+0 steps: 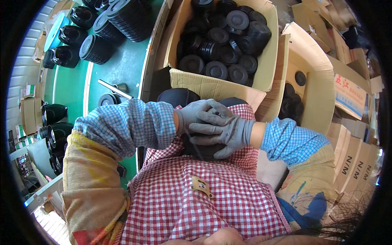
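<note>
Our hands are wearing grey gloves and meeting over our lap. Our right hand (228, 132) is lying across our left hand (197, 115), its fingers partly spread, while the left fingers are bending underneath. A dark, round-edged thing (200, 151) is peeking out below them, by the red checked apron (171, 183). Maybe our legs are propping it up, but we cannot tell if we are gripping it, or whether it is a lid or just dark cloth. In front of our knees, a big box (216, 83) is sitting open with black lids (216, 70) lying in a jumble, perhaps for easy reaching. On the green table (118, 67), round black things are standing in neat stacks (98, 49), probably to save room. Our palms are hiding, a second box (316, 85) is showing only some of its dark pile, and shiny black things (54, 114) on the left are getting lost near the dark rim.
</note>
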{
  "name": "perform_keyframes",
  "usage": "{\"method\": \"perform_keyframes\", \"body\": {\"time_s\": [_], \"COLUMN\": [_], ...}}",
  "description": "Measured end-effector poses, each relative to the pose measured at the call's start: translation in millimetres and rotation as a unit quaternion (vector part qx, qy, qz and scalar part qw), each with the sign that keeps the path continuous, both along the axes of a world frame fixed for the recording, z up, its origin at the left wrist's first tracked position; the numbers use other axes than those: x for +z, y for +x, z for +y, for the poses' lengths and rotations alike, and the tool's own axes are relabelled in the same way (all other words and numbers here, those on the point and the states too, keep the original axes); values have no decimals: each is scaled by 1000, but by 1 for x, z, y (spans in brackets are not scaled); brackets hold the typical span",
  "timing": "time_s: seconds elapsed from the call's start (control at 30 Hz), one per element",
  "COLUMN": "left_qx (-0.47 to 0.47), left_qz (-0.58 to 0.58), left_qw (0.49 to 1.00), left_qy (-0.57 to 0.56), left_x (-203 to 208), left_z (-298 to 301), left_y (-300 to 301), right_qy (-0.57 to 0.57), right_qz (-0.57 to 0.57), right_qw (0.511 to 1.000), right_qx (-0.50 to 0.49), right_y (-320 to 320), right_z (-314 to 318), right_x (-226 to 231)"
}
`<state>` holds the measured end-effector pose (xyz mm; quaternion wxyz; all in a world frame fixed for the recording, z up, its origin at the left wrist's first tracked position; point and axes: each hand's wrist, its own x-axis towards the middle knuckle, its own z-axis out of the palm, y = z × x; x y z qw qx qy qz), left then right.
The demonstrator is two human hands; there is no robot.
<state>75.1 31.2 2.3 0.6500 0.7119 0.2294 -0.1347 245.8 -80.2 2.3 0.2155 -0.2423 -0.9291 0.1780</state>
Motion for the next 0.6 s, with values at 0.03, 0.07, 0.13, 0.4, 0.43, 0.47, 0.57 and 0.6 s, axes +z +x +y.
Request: {"method": "perform_keyframes", "body": {"time_s": [0.03, 0.07, 0.13, 0.4, 0.43, 0.47, 0.57, 0.6], "left_qx": [-43, -90, -75, -328, -286, -211, -79, -49], "left_qz": [4, 2, 26, 23, -23, -52, -151, -159], "left_qw": [999, 994, 997, 910, 925, 955, 981, 986], "left_qy": [30, 59, -3, 254, 248, 200, 90, 21], "left_x": [6, 10, 9, 35, 41, 35, 13, -1], "left_z": [9, 13, 4, 13, 18, 18, 16, 6], "left_y": [5, 9, 28, 72, 57, 42, 2, -5], "right_qy": [-9, -20, -50, -39, -36, -33, -56, -89], "right_qz": [4, 4, -10, 18, 52, 90, -20, -39], "right_qw": [1000, 998, 993, 976, 979, 980, 994, 994], "right_qx": [-25, -53, -103, -212, -196, -174, -93, -54], "right_y": [-7, -15, -35, -32, -10, 13, 33, 28], "right_z": [-6, -13, -23, -32, -30, -27, -13, -5], "right_x": [-2, -1, 8, 19, 12, 6, 4, 2]}}
